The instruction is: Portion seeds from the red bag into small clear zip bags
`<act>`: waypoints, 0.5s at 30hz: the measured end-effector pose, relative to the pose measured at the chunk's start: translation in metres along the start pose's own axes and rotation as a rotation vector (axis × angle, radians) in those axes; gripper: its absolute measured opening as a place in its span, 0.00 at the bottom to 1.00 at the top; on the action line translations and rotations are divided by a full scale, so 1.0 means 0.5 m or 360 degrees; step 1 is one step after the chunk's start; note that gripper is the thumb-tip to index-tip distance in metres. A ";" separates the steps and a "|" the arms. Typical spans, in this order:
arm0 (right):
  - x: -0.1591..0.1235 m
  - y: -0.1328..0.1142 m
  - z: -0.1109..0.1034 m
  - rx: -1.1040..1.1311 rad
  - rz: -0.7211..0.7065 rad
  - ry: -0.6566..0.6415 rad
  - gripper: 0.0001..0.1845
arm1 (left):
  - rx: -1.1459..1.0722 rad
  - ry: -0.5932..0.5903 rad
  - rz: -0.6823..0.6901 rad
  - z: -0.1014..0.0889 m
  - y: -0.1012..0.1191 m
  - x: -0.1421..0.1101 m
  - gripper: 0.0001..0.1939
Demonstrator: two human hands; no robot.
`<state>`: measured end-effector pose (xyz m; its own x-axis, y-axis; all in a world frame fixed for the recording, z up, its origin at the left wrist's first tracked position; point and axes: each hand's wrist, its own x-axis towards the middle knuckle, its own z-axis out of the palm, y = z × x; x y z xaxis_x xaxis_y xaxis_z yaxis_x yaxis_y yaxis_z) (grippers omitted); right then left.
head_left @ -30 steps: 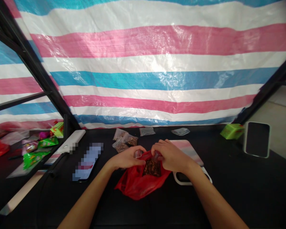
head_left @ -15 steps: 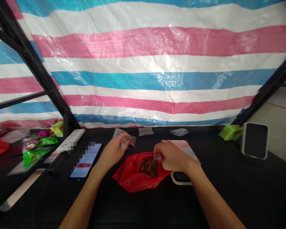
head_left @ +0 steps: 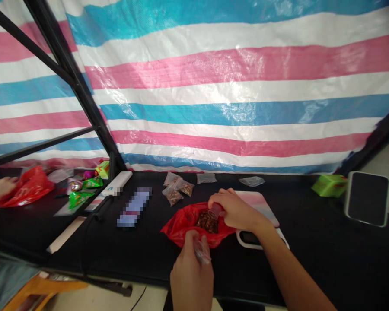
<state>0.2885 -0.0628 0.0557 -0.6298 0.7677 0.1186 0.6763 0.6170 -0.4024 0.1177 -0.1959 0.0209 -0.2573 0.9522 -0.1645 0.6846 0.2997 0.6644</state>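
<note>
at far left, another person's hand point(head_left: 0, 189). partly covered by the right forearm point(head_left: 282, 259), a flat white-rimmed device point(head_left: 261, 204). farther back, 2 clear pouches point(head_left: 206, 178) and some filled packets point(head_left: 173, 195). between both hands, a thin crinkled red bag point(head_left: 183, 219) of plastic, with brown grains point(head_left: 206, 223) inside. pinched in left hand point(head_left: 192, 265), soft clear plastic point(head_left: 202, 252); gripped in right hand point(head_left: 231, 209), a translucent piece point(head_left: 215, 210), shape unclear.

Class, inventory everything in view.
Sheet: 1, striped, behind
Frame bars: several, black, sides
Table: 1, black, centre
Bags: 2, red, centre, far left
Pieces: many, brown, centre bag
Pouches: 5, clear, back
Device: 1, pink-white, right
Box: 1, green, right
Panel: 1, dark, far right
Phone: 1, bluish, left
Bar: 1, white, left
Packets: several, mostly green, left
Stool, apparently: 1, orange, lower left
Another person's hand: 1, far left
Left hand: 1, front, holding plastic
Right hand: 1, centre bag
</note>
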 end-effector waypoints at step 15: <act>0.011 -0.007 0.014 0.0060 -0.0091 -0.0064 0.24 | 0.0200 -0.0034 0.0188 0.037 -0.027 -0.003 0.21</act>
<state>0.2801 -0.0618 0.0515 -0.6824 0.7232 0.1062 0.6243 0.6523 -0.4299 0.1216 -0.2004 -0.0012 -0.1565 0.9819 -0.1070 0.7894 0.1895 0.5839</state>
